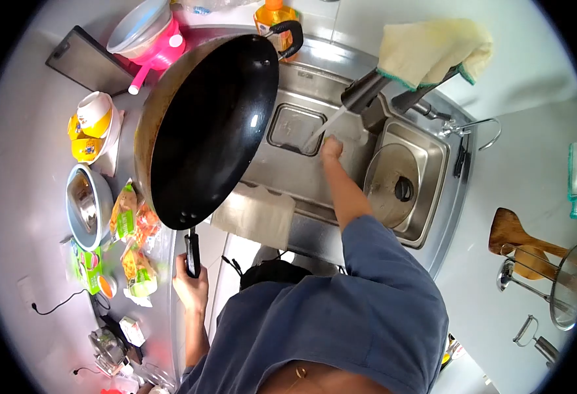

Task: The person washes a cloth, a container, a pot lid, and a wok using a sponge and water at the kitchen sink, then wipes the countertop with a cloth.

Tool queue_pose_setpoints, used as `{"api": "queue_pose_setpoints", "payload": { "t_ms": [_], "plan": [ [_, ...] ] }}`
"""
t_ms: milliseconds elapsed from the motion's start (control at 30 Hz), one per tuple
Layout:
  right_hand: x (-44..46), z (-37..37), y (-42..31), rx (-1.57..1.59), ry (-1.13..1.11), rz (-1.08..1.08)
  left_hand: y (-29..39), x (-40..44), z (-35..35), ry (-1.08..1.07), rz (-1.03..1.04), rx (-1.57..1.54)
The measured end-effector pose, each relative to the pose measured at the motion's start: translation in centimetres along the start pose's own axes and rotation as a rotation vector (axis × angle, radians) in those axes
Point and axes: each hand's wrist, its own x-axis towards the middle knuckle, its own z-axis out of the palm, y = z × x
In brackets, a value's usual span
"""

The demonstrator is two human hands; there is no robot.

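Note:
A large black wok (213, 131) is held up, tilted on its side, over the left part of the sink and the counter. My left hand (191, 285) is closed round its long black handle. My right hand (332, 148) is low in the steel sink (272, 161), fingers closed, with a small yellowish bit showing at the fingertips that is too small to name. Water runs from the dark faucet (362, 92) just beside this hand. A glass lid (391, 184) with a black knob lies in the smaller right basin.
Bowls (90, 207), food packets (137, 269) and a pink strainer (163, 49) stand on the left counter. An orange bottle (276, 20) is behind the sink. A cloth (433, 49) drapes over the faucet. Utensils (528, 240) hang at right.

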Motion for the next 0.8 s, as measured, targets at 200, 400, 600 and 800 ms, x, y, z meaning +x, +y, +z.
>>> {"api": "queue_pose_setpoints", "payload": {
  "t_ms": [200,400,600,800],
  "plan": [
    [-11.0,2.0,-21.2,-0.776,-0.245,-1.653,-0.4,-0.2,-0.1,-0.008,-0.036,-0.067],
    [-9.3,3.2,-27.6,-1.689,-0.050,-1.952,-0.7,-0.2,0.1,0.019,-0.067,-0.100],
    [-7.0,1.6,-13.3,-0.110,-0.493,-0.816,-0.8,0.1,0.1,0.057,0.001,-0.151],
    [-8.9,2.6,-7.7,0.729,-0.369,0.472,-1.4,0.0,-0.6,-0.038,-0.072,-0.157]
  ]
}}
